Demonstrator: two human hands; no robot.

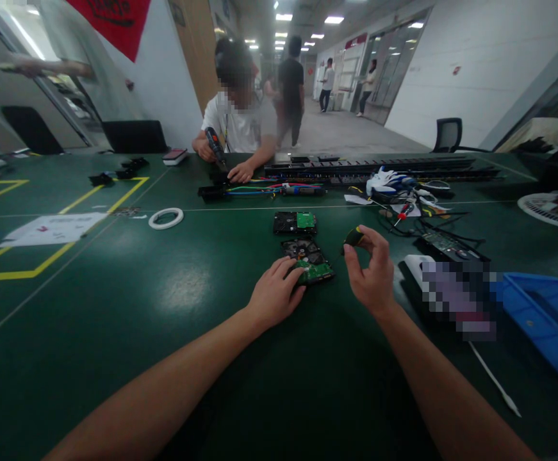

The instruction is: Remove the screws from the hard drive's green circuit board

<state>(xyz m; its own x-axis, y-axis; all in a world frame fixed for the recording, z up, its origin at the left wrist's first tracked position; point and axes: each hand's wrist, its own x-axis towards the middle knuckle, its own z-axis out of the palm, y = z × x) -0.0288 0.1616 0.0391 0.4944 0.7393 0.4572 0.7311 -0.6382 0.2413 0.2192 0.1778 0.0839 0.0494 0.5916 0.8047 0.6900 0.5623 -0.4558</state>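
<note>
My left hand rests on the near edge of a hard drive that lies board-up on the green table, its fingers pressed flat against the green circuit board. My right hand hovers just right of the drive, fingers curled round the black and yellow handle of a small screwdriver. A second hard drive with a green board lies just beyond the first one.
A blue tray sits at the right, a roll of white tape at the left. Cables, tools and white gloves crowd the far right. Across the table a seated person holds an electric screwdriver. Other people stand in the corridor.
</note>
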